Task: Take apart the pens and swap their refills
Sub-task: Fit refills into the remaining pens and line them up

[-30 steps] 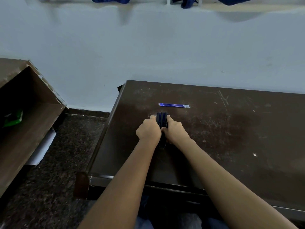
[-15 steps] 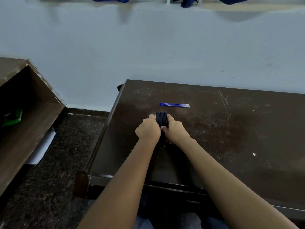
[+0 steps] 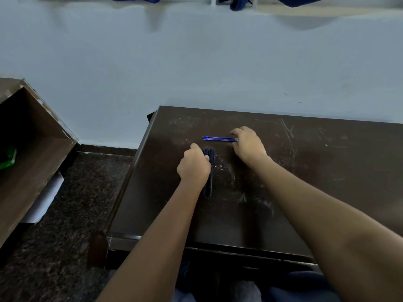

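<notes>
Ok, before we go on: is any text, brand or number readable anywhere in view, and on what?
None: no text can be read in this view.
blue refills: no print can be made out; the right hand covers one end.
dark pens, held by the left hand: too dark to show any marking.
green packet in the shelf at left: too blurred to read.

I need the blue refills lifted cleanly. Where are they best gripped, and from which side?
Probably the right end of the blue refills, from above, where the right hand pinches: they lie flat, thin and sideways on the desk.
</notes>
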Available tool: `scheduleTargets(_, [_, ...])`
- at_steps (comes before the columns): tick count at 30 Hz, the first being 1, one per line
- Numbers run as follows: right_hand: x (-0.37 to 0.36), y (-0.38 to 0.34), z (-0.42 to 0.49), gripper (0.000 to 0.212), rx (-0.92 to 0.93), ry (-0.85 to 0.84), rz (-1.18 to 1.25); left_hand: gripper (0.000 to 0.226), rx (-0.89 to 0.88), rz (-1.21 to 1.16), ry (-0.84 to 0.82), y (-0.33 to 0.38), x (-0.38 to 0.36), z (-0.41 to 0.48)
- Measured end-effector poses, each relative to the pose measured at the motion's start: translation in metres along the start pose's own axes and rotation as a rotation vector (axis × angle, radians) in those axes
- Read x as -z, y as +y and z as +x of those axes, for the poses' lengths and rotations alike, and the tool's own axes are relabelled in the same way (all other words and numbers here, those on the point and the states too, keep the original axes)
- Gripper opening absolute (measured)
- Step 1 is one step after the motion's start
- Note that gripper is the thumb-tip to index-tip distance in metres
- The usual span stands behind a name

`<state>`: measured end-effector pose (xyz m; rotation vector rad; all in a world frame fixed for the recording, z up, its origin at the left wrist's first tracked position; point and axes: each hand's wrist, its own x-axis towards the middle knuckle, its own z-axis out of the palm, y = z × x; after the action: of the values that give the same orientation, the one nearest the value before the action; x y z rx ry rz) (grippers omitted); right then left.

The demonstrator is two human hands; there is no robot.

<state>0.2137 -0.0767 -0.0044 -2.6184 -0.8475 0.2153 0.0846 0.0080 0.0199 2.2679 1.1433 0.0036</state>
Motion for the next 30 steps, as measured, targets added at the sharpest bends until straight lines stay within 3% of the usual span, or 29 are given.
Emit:
scheduleTargets(7, [-0.002, -0.008, 0.025, 0.042, 0.020, -0.176, -0.066, 0.027, -0.024, -0.121, -0.028, 0.011, -0.013, -0.004])
scheduleTargets(13, [0.002, 0.003, 0.013, 0.037, -0.085, -0.058, -0.057, 0.026, -0.088, -0.161, -0.088, 0.016, -0.023, -0.003])
scheduleTargets(19, [0.002, 0.028, -0.029, 0.030, -0.240, -0.003, -0.031, 0.037, -0.072, -0.274, -0.249, 0.030, -0.045, -0.007])
scheduleTargets(25, [0.003, 0.044, -0.068, 0.027, -0.350, 0.009, 0.051, 0.051, -0.130, -0.250, -0.348, 0.048, -0.064, -0.025])
scheduleTargets(30, [0.000, 0.048, -0.088, 0.023, -0.391, 0.007, 0.152, 0.046, -0.242, -0.169, -0.339, 0.062, -0.067, -0.043])
